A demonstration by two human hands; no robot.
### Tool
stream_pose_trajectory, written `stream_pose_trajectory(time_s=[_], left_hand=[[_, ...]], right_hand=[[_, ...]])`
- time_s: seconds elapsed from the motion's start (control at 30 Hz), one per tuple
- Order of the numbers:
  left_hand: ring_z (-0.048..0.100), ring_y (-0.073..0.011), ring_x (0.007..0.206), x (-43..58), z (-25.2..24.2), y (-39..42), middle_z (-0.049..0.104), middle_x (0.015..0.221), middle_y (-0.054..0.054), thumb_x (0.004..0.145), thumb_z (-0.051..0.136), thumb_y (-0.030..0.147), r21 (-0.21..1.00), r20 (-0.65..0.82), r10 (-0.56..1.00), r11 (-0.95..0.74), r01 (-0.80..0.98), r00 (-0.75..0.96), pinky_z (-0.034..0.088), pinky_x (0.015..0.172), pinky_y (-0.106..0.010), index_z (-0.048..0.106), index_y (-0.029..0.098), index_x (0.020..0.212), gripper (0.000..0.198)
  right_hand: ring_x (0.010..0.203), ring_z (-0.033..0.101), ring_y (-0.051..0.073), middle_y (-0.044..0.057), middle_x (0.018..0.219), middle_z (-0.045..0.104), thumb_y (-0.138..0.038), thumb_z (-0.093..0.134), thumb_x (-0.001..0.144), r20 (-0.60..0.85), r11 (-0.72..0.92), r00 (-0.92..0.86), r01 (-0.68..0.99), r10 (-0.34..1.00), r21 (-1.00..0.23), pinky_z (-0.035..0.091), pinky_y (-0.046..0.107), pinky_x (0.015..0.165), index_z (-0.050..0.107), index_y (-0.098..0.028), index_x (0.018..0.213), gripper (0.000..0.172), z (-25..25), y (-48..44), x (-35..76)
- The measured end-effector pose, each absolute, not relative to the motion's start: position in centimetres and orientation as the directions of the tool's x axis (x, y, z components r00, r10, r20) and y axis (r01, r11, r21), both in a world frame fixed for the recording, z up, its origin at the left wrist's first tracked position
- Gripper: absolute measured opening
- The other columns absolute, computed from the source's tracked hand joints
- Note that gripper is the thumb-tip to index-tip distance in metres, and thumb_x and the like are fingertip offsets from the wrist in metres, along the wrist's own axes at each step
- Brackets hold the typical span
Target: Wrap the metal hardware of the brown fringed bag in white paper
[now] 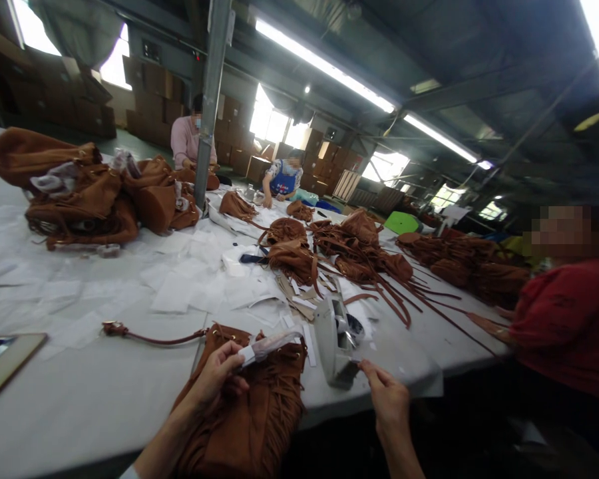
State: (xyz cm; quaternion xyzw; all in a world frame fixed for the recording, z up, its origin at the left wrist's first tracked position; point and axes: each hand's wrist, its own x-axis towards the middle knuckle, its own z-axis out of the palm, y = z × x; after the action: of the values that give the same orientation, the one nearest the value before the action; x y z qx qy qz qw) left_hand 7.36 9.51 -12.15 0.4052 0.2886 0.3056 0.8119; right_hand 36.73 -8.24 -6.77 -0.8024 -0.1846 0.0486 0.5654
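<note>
A brown fringed suede bag (279, 406) lies at the table's front edge, its strap (172, 340) stretched out to the left. Above it, my left hand (220, 374) pinches a slim piece wrapped in white paper and clear plastic (274, 342); what is inside the wrapping is hard to make out. To the right of the bag stands a grey tape dispenser (328, 349). Thumb and forefinger of my right hand (390, 399) are pressed together at its front end, seemingly on the tape's end, which is barely visible.
Brown bags are heaped at the left (94, 199) and centre (349, 246). White paper sheets (180, 286) cover the table's middle. A phone (10, 366) lies at the left edge. A co-worker in red (569, 326) is at the right; two more people work across the table beyond a metal post (212, 100).
</note>
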Motion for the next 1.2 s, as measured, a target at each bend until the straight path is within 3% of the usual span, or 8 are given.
stream_pose_trajectory(time_s=[0.13,0.33,0.53,0.7,0.87,0.97,1.1,1.2], left_hand=[[0.061,-0.0124,0.042,7.3,-12.3,9.4,0.056,0.071,0.005,0.070,0.072,0.047,0.843,-0.214,0.735,0.471,-0.258,0.643,0.041,0.032,-0.014,0.043,0.019,0.088,0.044],[0.062,-0.0124,0.044,7.2,-12.7,9.1,0.058,0.072,0.004,0.075,0.070,0.046,0.862,-0.155,0.753,0.420,-0.285,0.640,0.043,0.035,-0.015,0.043,0.019,0.092,0.042],[0.065,-0.0152,0.049,7.0,-12.5,9.0,0.060,0.074,0.002,0.073,0.071,0.048,0.865,-0.137,0.738,0.415,-0.284,0.661,0.047,0.039,-0.017,0.043,0.019,0.091,0.044],[0.065,-0.0151,0.049,7.0,-11.5,8.9,0.059,0.076,0.002,0.072,0.072,0.048,0.860,-0.111,0.747,0.402,-0.314,0.655,0.047,0.038,-0.017,0.043,0.019,0.090,0.045],[0.065,-0.0153,0.048,7.1,-11.1,9.0,0.059,0.077,0.001,0.070,0.072,0.051,0.865,-0.088,0.744,0.386,-0.320,0.662,0.048,0.038,-0.018,0.043,0.018,0.086,0.047],[0.066,-0.0167,0.050,7.0,-11.3,9.0,0.060,0.075,0.001,0.070,0.071,0.052,0.865,-0.076,0.741,0.382,-0.325,0.668,0.049,0.039,-0.018,0.043,0.018,0.087,0.048],[0.066,-0.0175,0.051,7.0,-11.5,9.1,0.061,0.075,0.000,0.069,0.072,0.053,0.868,-0.070,0.738,0.376,-0.324,0.671,0.049,0.039,-0.018,0.043,0.018,0.087,0.049],[0.067,-0.0180,0.052,7.0,-11.6,9.0,0.061,0.075,0.000,0.070,0.071,0.052,0.867,-0.054,0.745,0.365,-0.339,0.665,0.050,0.040,-0.020,0.043,0.018,0.087,0.047]], right_hand=[[0.079,0.066,0.032,0.010,0.072,0.072,-0.066,0.068,0.057,0.000,-0.367,0.924,0.151,0.381,-0.918,0.050,0.034,0.063,0.075,-0.012,0.077,0.058,-9.4,-9.2,35.6],[0.061,0.063,0.025,0.008,0.062,0.069,-0.069,0.051,0.071,0.152,-0.535,0.901,0.370,0.407,-0.759,0.043,0.031,0.058,0.074,-0.016,0.073,0.057,-9.8,-9.0,35.1],[0.052,0.060,0.022,0.007,0.056,0.065,-0.072,0.043,0.073,0.200,-0.562,0.880,0.436,0.431,-0.703,0.041,0.030,0.054,0.070,-0.018,0.071,0.061,-9.6,-8.8,35.3],[0.058,0.063,0.027,0.009,0.058,0.066,-0.068,0.042,0.070,0.218,-0.610,0.872,0.467,0.439,-0.640,0.043,0.032,0.057,0.072,-0.018,0.073,0.058,-9.5,-8.9,35.9],[0.086,0.065,0.038,0.017,0.091,0.072,-0.061,0.035,0.071,0.303,-0.672,0.839,0.544,0.453,-0.502,0.045,0.040,0.074,0.074,-0.014,0.096,0.065,-9.2,-9.1,35.7],[0.090,0.064,0.039,0.020,0.100,0.070,-0.059,0.031,0.072,0.322,-0.677,0.823,0.569,0.468,-0.467,0.044,0.042,0.078,0.073,-0.011,0.100,0.068,-9.1,-8.6,35.2],[0.086,0.065,0.037,0.020,0.092,0.071,-0.058,0.034,0.070,0.315,-0.670,0.820,0.573,0.478,-0.472,0.046,0.041,0.075,0.074,-0.015,0.088,0.061,-9.6,-8.9,35.6],[0.070,0.064,0.035,0.016,0.074,0.070,-0.059,0.039,0.064,0.168,-0.724,0.862,0.496,0.479,-0.480,0.046,0.040,0.063,0.071,-0.023,0.066,0.048,-11.1,-11.4,36.6]])
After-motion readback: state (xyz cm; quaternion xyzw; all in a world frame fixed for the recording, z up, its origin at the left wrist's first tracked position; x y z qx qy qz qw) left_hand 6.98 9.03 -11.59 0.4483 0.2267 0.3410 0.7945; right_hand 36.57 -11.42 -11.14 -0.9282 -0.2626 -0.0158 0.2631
